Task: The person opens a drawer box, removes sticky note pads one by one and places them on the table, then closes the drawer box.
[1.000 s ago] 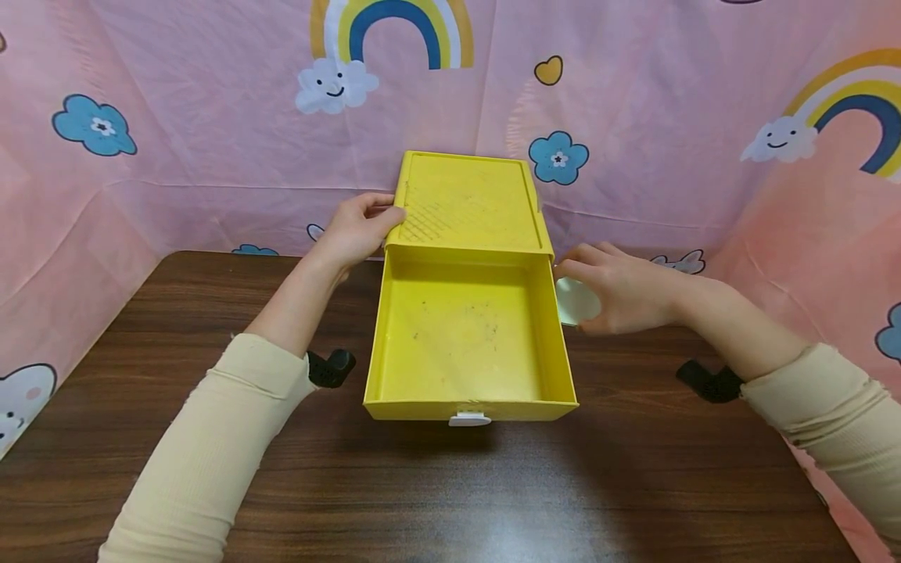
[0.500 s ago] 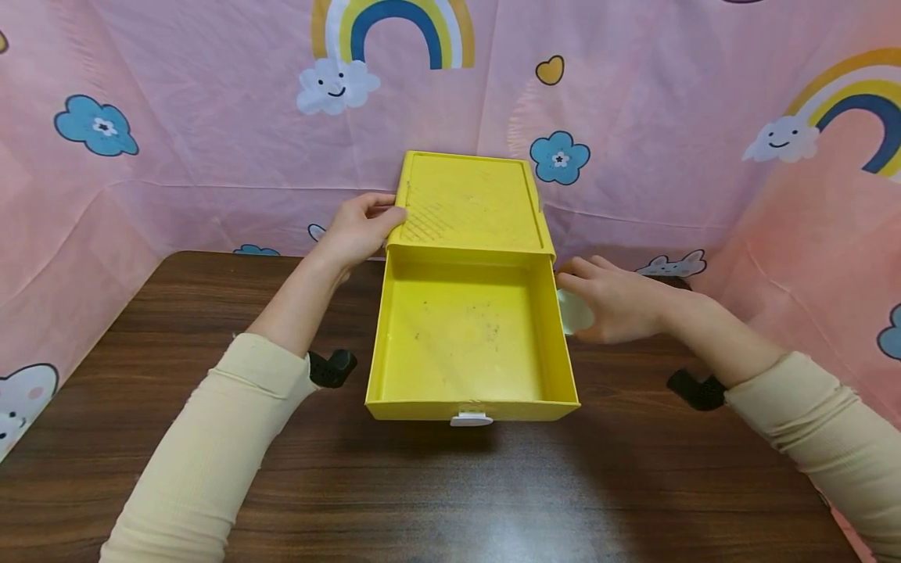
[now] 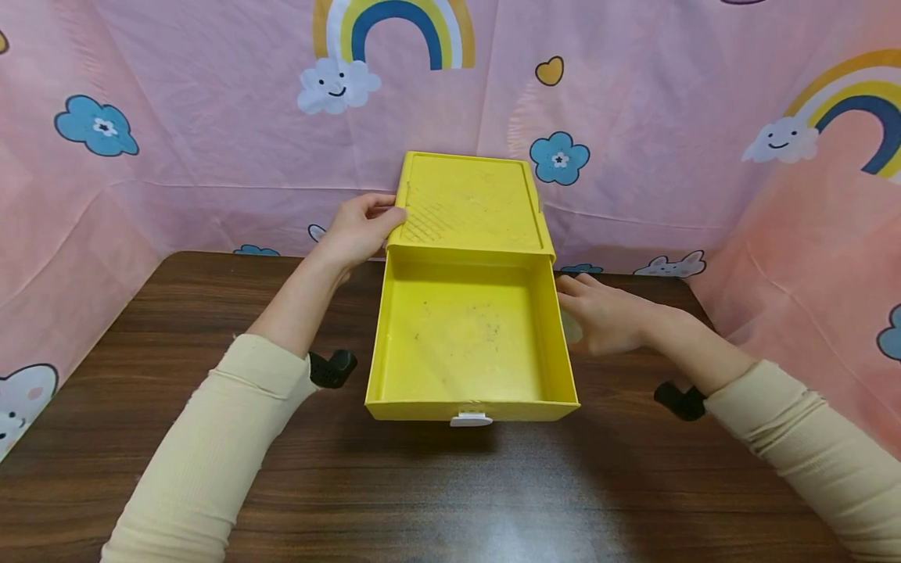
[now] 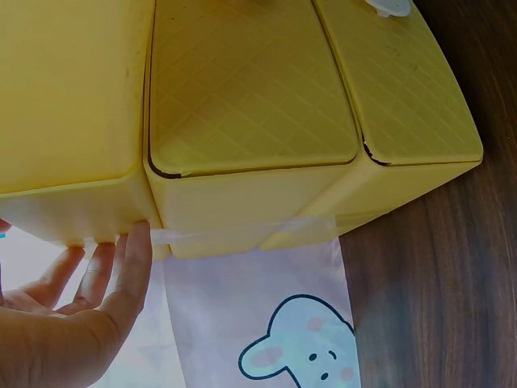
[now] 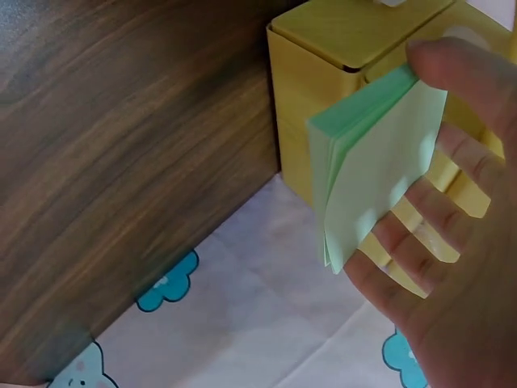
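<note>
A yellow plastic drawer unit (image 3: 468, 203) stands at the back of the table, its upper drawer (image 3: 422, 352) pulled out with only dark specks inside. My left hand (image 3: 359, 231) steadies the unit: the thumb lies on its top edge, and fairly straight fingers touch its side in the left wrist view. To the right of the drawer, my right hand (image 3: 611, 317) holds a pad of pale green sticky notes (image 5: 388, 153) between thumb and fingers. In the head view, the hand and the drawer wall hide most of the pad.
A white handle (image 3: 470, 419) sticks out from the drawer front. Under the open drawer is the dark wooden table (image 3: 317, 485). Pink printed cloth (image 3: 633, 94) hangs behind and along the sides. Black wrist cameras (image 3: 332, 369) sit by both cuffs.
My right hand has come a little toward me and down along the drawer's right side, carrying the sticky notes. My left hand and the drawer unit stay put.
</note>
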### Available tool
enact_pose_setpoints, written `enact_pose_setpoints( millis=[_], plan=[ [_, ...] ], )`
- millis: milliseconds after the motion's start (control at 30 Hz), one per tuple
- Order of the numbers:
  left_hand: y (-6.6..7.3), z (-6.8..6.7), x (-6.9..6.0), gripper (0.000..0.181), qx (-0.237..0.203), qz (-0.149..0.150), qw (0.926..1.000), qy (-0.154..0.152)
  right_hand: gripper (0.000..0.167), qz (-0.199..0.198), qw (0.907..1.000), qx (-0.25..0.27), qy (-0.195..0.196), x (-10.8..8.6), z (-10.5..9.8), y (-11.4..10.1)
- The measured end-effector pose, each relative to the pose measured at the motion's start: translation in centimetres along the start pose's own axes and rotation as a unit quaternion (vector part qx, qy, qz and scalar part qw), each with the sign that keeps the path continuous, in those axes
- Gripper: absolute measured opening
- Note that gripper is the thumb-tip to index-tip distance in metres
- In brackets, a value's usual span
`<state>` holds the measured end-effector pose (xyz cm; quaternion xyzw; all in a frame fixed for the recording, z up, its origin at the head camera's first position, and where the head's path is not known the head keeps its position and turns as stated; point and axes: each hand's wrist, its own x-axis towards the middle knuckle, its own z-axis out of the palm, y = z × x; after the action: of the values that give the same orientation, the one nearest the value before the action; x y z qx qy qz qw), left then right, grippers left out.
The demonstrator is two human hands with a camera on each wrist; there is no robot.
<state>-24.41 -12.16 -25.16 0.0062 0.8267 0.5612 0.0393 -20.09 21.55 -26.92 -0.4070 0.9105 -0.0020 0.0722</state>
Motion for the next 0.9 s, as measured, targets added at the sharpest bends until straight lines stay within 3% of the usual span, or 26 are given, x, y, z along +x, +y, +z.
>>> enact_pose_setpoints(
  millis=[333,467,700,900],
  plan=[
    [-0.1,0.0,0.0,0.049,-0.004,-0.003,1.0,0.0,0.065,0.015,0.9998,0.01,-0.005,0.0,1.5,0.1],
    [-0.1,0.0,0.0,0.049,0.0,-0.002,1.0,0.001,0.058,0.011,0.9998,0.015,-0.003,0.1,2.3,0.1],
    [-0.2,0.0,0.1,0.049,0.006,-0.001,1.0,0.004,0.022,-0.031,0.9991,0.027,-0.008,0.3,4.0,0.1],
    [-0.2,0.0,0.1,0.049,0.002,0.002,1.0,0.002,0.02,-0.075,0.9963,0.042,-0.008,0.6,4.8,0.0]
  ],
)
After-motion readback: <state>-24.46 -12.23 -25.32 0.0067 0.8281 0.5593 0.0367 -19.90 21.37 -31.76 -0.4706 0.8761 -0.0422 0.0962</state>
